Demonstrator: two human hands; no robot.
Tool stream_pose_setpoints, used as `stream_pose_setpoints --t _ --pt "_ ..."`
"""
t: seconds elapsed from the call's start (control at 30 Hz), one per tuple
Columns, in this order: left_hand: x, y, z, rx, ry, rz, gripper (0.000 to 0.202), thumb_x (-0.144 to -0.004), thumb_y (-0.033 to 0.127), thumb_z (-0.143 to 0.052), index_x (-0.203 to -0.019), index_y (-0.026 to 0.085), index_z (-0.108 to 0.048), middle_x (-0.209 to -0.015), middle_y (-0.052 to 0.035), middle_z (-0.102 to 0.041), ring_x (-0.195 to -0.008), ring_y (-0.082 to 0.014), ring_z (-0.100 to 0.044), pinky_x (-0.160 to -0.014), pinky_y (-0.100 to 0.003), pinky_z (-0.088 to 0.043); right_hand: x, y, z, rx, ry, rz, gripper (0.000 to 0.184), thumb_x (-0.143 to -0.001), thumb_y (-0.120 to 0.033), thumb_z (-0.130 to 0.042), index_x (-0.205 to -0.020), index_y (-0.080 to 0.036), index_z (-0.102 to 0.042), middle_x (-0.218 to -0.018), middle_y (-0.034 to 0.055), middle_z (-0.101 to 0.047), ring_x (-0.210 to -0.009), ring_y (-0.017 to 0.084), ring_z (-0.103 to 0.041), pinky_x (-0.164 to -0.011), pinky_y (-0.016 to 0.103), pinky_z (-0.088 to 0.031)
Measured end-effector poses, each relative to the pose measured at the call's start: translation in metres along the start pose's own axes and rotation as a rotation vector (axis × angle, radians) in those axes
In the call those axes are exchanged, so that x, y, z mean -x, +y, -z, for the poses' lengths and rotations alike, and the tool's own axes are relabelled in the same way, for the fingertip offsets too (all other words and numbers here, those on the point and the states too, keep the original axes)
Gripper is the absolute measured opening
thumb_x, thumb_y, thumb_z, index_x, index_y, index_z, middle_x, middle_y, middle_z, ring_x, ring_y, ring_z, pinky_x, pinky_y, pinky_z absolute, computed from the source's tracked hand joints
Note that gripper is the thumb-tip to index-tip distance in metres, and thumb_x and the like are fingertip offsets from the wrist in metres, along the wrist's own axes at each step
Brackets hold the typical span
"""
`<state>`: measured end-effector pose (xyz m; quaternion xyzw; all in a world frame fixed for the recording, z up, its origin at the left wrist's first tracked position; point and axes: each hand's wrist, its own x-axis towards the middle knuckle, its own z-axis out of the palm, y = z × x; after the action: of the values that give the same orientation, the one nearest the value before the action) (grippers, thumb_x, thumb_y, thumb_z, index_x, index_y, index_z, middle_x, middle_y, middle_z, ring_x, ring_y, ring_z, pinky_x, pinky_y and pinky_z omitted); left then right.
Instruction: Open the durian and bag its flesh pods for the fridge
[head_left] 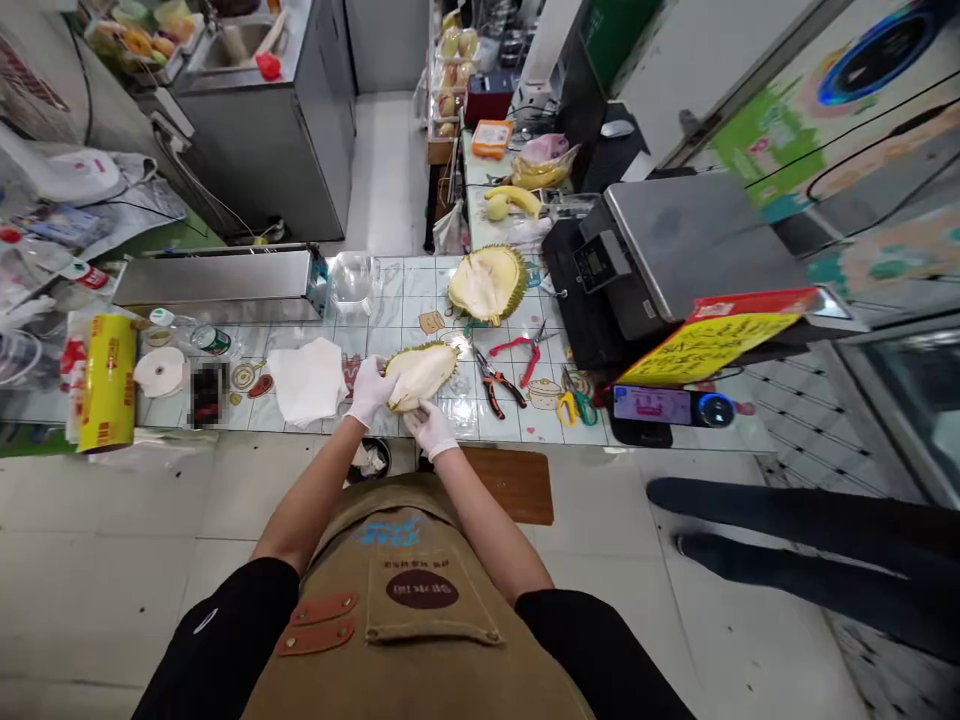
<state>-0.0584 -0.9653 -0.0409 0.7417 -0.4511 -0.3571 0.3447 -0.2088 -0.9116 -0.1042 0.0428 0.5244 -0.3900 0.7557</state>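
Observation:
An opened piece of durian husk (pixel 422 376), pale inside with a spiky green rim, is held over the counter's front edge. My left hand (pixel 369 388), in a white glove, grips its left end. At its lower right edge, my gloved right hand (pixel 432 430) has its fingers curled against the rind, with some fingertips hidden. Behind it another opened durian husk (pixel 489 284) lies pale side up. To the right are pliers with black and orange handles (pixel 495 386) and red-handled pliers (pixel 529 356). White paper sheets (pixel 307 380) lie to the left.
Scissors (pixel 576 405), a phone (pixel 652 405) and a black weighing scale (pixel 592 290) stand on the right. Clear plastic boxes (pixel 354 285), a long metal wrapper box (pixel 217 285) and a yellow roll (pixel 109 380) are leftward. A bin (pixel 370 462) sits below; another person's legs (pixel 780 535) are at right.

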Motion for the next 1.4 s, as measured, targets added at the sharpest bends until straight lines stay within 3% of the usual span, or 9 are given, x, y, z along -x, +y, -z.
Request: stream_pose_setpoints --t 0.2,0.43,0.53,0.67,0.77,0.87,1.03,1.17,1.4 --pt "0.021 -0.013 -0.016 -0.013 0.021 0.139 0.034 -0.077 0.026 -0.082 -0.107 0.018 -0.067 -0.1 -0.0066 -0.075 -0.095 -0.0214 -0.072 -0.092 -0.035 -0.058 0.005 -0.03 0.026 0.085 -0.026 -0.017 0.01 -0.099 -0.03 -0.07 -0.105 -0.023 -0.066 -0.094 0.0042 -0.08 -0.084 0.019 -0.076 -0.07 0.028 -0.062" --pt "0.044 -0.028 -0.042 0.024 0.007 0.25 0.035 -0.086 0.043 -0.075 -0.111 0.019 -0.064 -0.098 -0.0046 -0.074 -0.091 -0.0192 -0.073 -0.085 -0.031 -0.057 0.004 -0.047 0.033 0.176 -0.02 0.131 0.033 -0.085 -0.033 -0.09 -0.106 -0.021 -0.069 -0.096 0.0047 -0.081 -0.089 0.022 -0.078 -0.075 0.033 -0.066" --pt "0.045 -0.032 -0.042 0.035 0.005 0.261 0.033 -0.087 0.042 -0.073 -0.11 0.02 -0.064 -0.102 -0.0061 -0.075 -0.096 -0.0211 -0.074 -0.088 -0.032 -0.058 0.002 -0.046 0.033 0.231 0.016 0.213 0.044 -0.079 -0.031 -0.095 -0.113 -0.018 -0.07 -0.102 0.0079 -0.081 -0.102 0.024 -0.078 -0.084 0.034 -0.067" --pt "0.039 -0.027 -0.035 0.041 0.004 0.235 0.04 -0.083 0.034 -0.077 -0.117 0.019 -0.061 -0.12 -0.012 -0.074 -0.108 -0.024 -0.073 -0.098 -0.037 -0.058 0.002 -0.052 0.035 0.326 0.102 0.461 0.068 -0.079 -0.033 -0.093 -0.139 -0.02 -0.063 -0.134 0.0105 -0.075 -0.135 0.023 -0.067 -0.11 0.036 -0.061" --pt "0.033 -0.014 -0.034 -0.043 0.052 0.099 0.054 -0.077 0.022 -0.079 -0.127 0.016 -0.058 -0.135 -0.0172 -0.065 -0.126 -0.029 -0.067 -0.112 -0.045 -0.054 -0.001 -0.062 0.028 0.641 0.057 0.817 0.065 -0.089 -0.044 -0.082 -0.146 -0.02 -0.064 -0.152 0.0142 -0.067 -0.148 0.028 -0.058 -0.127 0.046 -0.049" --pt "0.028 0.009 -0.041 -0.237 0.077 -0.233 0.052 -0.08 0.02 -0.076 -0.129 0.016 -0.061 -0.134 -0.0185 -0.065 -0.132 -0.0343 -0.062 -0.119 -0.053 -0.05 -0.008 -0.069 0.016 0.884 -0.022 1.064 0.054 -0.101 -0.048 -0.063 -0.146 -0.019 -0.068 -0.158 0.0164 -0.064 -0.15 0.032 -0.058 -0.134 0.052 -0.04" --pt "0.014 0.043 -0.067 -0.384 -0.102 -0.603 0.047 -0.096 0.021 -0.057 -0.142 0.015 -0.062 -0.145 -0.0211 -0.066 -0.14 -0.0349 -0.06 -0.124 -0.055 -0.048 -0.023 -0.067 0.01 0.847 -0.015 1.098 0.057 -0.105 -0.041 -0.048 -0.154 -0.016 -0.063 -0.157 0.0174 -0.066 -0.145 0.03 -0.063 -0.13 0.054 -0.045" --pt "0.004 0.038 -0.077 -0.463 -0.209 -0.658 0.053 -0.101 0.021 -0.047 -0.151 0.006 -0.059 -0.156 -0.0254 -0.062 -0.151 -0.0337 -0.054 -0.133 -0.055 -0.04 -0.025 -0.07 0.013 0.857 -0.05 1.088 0.055 -0.102 -0.032 -0.047 -0.15 -0.016 -0.067 -0.148 0.0157 -0.073 -0.136 0.028 -0.07 -0.125 0.051 -0.052" --pt "0.006 0.014 -0.058 -0.601 -0.192 -0.592 0.063 -0.104 0.026 -0.045 -0.163 0.005 -0.052 -0.17 -0.0238 -0.053 -0.161 -0.0345 -0.047 -0.138 -0.058 -0.029 -0.014 -0.067 -0.004 1.047 -0.13 1.143 0.061 -0.101 -0.024 -0.046 -0.159 -0.017 -0.062 -0.156 0.0137 -0.068 -0.143 0.027 -0.066 -0.128 0.05 -0.05"
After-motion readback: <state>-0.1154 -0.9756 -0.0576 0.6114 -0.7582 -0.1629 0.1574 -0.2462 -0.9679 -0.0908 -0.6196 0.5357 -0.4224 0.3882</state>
